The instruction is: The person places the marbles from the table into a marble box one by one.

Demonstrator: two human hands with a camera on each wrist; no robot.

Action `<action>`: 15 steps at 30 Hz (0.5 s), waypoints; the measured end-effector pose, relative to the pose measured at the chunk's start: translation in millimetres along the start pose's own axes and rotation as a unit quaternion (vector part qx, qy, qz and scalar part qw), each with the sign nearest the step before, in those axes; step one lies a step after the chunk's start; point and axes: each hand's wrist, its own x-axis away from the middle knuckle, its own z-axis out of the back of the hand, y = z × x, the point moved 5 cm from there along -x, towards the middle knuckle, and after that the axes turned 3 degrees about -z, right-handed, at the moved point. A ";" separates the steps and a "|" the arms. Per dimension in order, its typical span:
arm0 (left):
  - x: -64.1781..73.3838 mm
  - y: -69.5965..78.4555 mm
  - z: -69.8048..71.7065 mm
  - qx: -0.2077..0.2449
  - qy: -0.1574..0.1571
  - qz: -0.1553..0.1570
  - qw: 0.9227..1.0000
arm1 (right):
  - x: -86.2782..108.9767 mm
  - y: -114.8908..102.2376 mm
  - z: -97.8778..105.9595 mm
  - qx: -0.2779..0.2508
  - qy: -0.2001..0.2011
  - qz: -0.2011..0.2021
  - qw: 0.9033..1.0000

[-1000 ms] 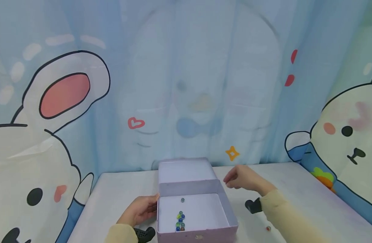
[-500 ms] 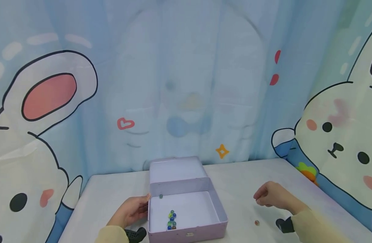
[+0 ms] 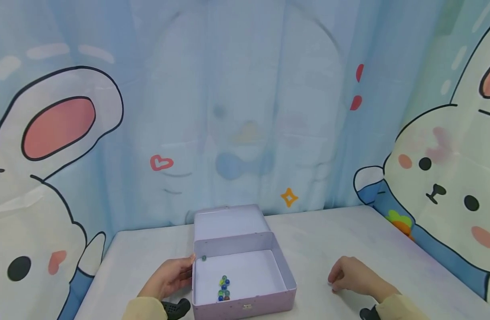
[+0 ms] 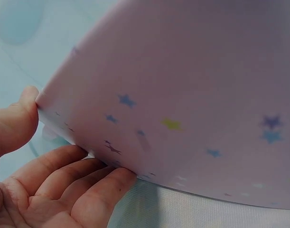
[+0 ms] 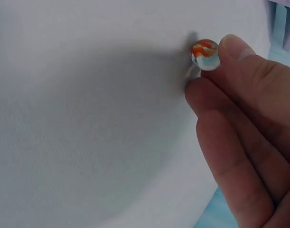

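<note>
My left hand (image 3: 170, 278) holds the left side of a lilac, star-patterned box (image 4: 182, 90). In the left wrist view the thumb is at the box's edge and the other fingers touch its outer wall lower down. Well to the right of the box, low over the white table, my right hand (image 3: 353, 275) pinches a clear glass marble (image 5: 205, 54) with orange swirls between thumb and fingertips. Inside the open box lies a cluster of several green, blue and brown marbles (image 3: 224, 289) toward the front left. One more greenish marble (image 3: 204, 258) sits at the back left corner.
The box's lid (image 3: 230, 218) stands tipped back behind it. White cloth covers the table (image 3: 309, 249). A blue curtain (image 3: 245, 111) with cartoon rabbits hangs directly behind the table. Dark devices are strapped on both wrists.
My right hand has gone from beside the box to the right, then down onto the marble on the table. The lone marble in the box has rolled left. The left hand keeps its place.
</note>
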 end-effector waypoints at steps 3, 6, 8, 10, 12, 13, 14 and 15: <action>-0.5 0.7 0.6 0.002 0.000 -0.001 1.000 | -0.4 -3.3 -0.5 0.018 0.005 0.004 1.000; -1.0 0.6 1.3 0.004 0.000 0.000 1.000 | -2.3 -3.5 -0.7 0.021 0.002 0.006 1.000; -1.2 0.2 1.4 0.004 0.001 0.001 1.000 | -3.2 -1.4 -0.4 0.008 -0.001 0.003 1.000; -1.5 -0.4 1.6 0.004 0.002 0.005 1.000 | -2.9 0.8 1.8 -0.018 -0.001 -0.004 1.000; -1.1 -0.4 1.2 0.005 0.003 0.008 1.000 | -2.4 5.6 5.4 -0.045 -0.003 -0.014 0.999; -1.1 -0.4 1.0 0.005 0.004 0.009 1.000 | -2.3 8.4 7.9 -0.057 -0.004 -0.017 0.998; -1.1 -0.3 1.0 0.005 0.005 0.009 1.000 | -2.3 11.4 10.8 -0.067 -0.004 -0.026 0.997; -1.0 0.0 1.0 0.005 0.005 0.009 1.000 | -2.4 14.5 13.9 -0.071 -0.003 -0.028 0.997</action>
